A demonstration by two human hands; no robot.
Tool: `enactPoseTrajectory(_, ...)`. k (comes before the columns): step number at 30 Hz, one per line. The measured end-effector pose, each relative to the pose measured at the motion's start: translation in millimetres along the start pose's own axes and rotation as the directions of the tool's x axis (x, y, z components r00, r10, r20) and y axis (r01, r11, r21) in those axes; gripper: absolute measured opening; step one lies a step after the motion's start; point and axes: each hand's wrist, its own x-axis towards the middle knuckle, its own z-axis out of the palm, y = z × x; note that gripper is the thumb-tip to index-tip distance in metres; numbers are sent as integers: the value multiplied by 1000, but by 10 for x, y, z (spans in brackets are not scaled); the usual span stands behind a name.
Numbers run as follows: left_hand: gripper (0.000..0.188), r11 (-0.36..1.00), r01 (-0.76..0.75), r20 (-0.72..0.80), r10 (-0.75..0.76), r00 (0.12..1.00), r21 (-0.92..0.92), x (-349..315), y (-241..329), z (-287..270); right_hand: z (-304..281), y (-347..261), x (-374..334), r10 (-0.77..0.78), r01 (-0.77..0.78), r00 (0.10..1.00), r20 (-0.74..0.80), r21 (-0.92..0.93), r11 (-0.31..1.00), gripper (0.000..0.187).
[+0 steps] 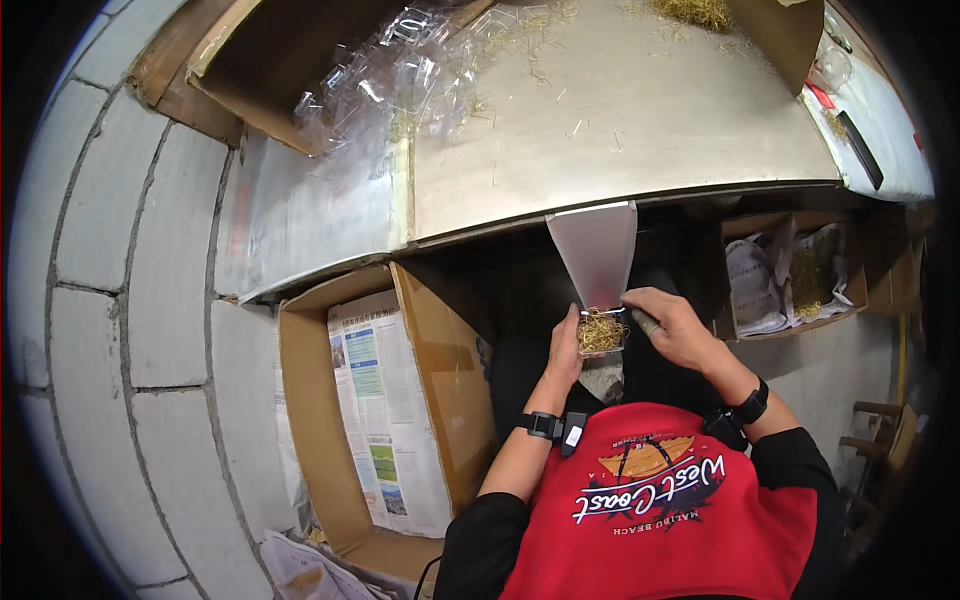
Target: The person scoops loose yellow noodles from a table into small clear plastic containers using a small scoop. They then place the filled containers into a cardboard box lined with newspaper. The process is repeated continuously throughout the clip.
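A wall of pale blocks [165,260] stands left of a worktable [640,120] with a smooth, light top. Below its near edge, the person's left hand [564,350] is closed along the left side of a small clear box [603,353], the other fingers mostly hidden. The right hand [682,328] is partly curled, its forefinger reaching to the box's upper right corner (whether it pinches the rim cannot be told). Gold-coloured wire pieces [600,331] fill the box, which sits just below the narrow end of a pale chute [597,240] at the table edge. Farther out, a newspaper-lined carton [440,370] stands to the left and a smaller carton [800,327] to the right. Clear plastic containers [400,80], loose bits of wire [535,65] and a gold heap [697,12] lie on the tabletop.
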Motion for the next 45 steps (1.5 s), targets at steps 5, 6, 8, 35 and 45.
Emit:
enactPoseTrajectory(5, 38, 998, -63, -25, 63, 998, -18, -228, -59, -46, 353, -2, -43, -133, 137, 950, 281, 5, 991, 51)
enactPoseTrajectory(6, 37, 995, -100, -56, 100, 993, -3, -283, -34, -26, 401, -12, -41, -191, 213, 944, 268, -55, 975, 49)
enactPoseTrajectory(8, 37, 992, -126, 4, 127, 992, -27, -392, 80, -21, 411, -58, -37, -253, 285, 935, 248, -102, 953, 46)
enactPoseTrajectory(35, 23, 911, -402, -117, 411, 904, 93, -565, 760, 621, 160, -497, 91, -449, 374, 893, -30, -507, 777, 42)
enactPoseTrajectory(45, 24, 887, -460, -86, 456, 886, -38, -536, 837, 602, 174, -572, 216, -460, 448, 882, 97, -471, 760, 56)
